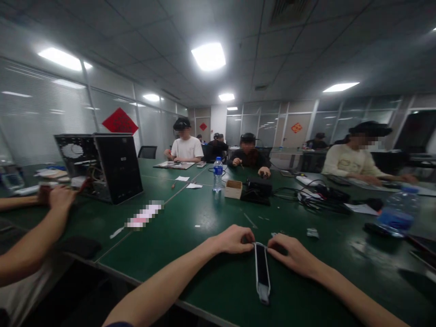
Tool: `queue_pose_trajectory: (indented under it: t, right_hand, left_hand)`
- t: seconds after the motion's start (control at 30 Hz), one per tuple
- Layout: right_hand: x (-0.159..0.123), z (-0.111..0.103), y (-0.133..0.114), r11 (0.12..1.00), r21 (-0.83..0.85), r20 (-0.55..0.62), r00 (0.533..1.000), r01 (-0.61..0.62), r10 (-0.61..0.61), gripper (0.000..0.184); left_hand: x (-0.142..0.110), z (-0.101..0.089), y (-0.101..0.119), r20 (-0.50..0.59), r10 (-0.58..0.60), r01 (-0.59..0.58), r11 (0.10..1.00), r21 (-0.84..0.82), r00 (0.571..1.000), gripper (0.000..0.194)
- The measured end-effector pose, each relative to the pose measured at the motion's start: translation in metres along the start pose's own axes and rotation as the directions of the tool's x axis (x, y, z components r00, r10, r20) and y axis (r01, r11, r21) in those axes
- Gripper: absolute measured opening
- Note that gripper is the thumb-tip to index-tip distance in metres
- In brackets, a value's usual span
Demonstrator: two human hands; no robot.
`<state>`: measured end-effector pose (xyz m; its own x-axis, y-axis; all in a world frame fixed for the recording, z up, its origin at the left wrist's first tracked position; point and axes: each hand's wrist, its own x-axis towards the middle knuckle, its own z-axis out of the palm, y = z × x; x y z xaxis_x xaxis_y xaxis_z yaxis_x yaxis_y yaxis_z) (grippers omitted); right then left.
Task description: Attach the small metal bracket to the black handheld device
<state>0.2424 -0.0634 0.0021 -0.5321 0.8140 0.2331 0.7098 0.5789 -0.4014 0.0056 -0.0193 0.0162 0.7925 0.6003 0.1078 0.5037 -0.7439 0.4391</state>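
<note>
A long, narrow black piece with a pale grey rim [262, 268] lies on the green table in front of me, its grey end pointing toward me. I cannot make out its exact kind. At its far left corner, my left hand [236, 238] pinches the rim between thumb and fingers. My right hand [294, 255] is curled at the opposite far corner, with thumb and fingertips closed on the edge there. The fingertips of both hands partly cover that far end. A small pale scrap [312, 233] lies to the right, beyond my right hand.
An opened computer case [124, 168] stands at left, near another person's hands [61, 197]. Ahead are a water bottle [218, 175], a small open box [233, 190] and tangled black cables [323, 197]. A large bottle [399, 211] stands at right. Several people sit around the table [163, 259].
</note>
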Motion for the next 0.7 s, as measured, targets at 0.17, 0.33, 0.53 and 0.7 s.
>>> queue_pose_trajectory:
  t: [0.17, 0.33, 0.53, 0.7]
  right_hand:
    - [0.001, -0.013, 0.004, 0.995, -0.083, -0.061, 0.997, -0.047, 0.042, 0.028]
    - [-0.001, -0.020, 0.030, 0.971, -0.181, -0.172, 0.977, -0.154, 0.123, 0.030]
    - [-0.002, -0.022, 0.050, 0.942, -0.244, -0.169, 0.967, -0.231, 0.193, 0.031]
    - [-0.002, -0.021, 0.054, 0.933, -0.253, -0.131, 0.965, -0.256, 0.229, 0.030]
  left_hand:
    - [0.000, -0.003, 0.002, -0.010, -0.025, 0.025, 0.999, 0.040, 1.000, 0.025]
    - [-0.003, -0.009, 0.009, 0.017, -0.064, 0.064, 0.997, 0.042, 0.998, 0.024]
    - [-0.005, -0.013, 0.013, 0.055, -0.119, 0.119, 0.993, -0.004, 0.991, 0.022]
    - [-0.004, -0.013, 0.013, 0.054, -0.131, 0.132, 0.991, -0.022, 0.990, 0.024]
